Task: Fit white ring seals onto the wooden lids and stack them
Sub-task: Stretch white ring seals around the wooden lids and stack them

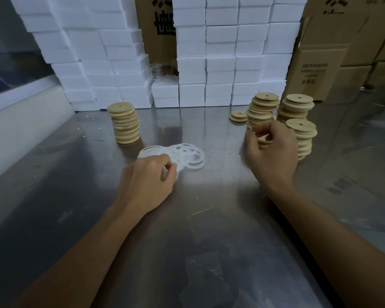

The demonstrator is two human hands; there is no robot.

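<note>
A pile of white ring seals [187,155] lies on the steel table [187,218] at the centre. My left hand [150,181] rests at the pile's near edge and pinches a white ring between thumb and fingers. My right hand [271,152] is curled round a wooden lid [265,138], mostly hidden by the fingers, beside the right stacks. A stack of wooden lids with white seals [125,123] stands at the left. Several stacks of bare wooden lids [298,116] stand at the right, with a short pile of lids [238,116] behind them.
White foam boxes [220,63] form a wall along the back of the table. Brown cardboard cartons [342,41] rise at the back right. A pale ledge [20,121] runs along the left side.
</note>
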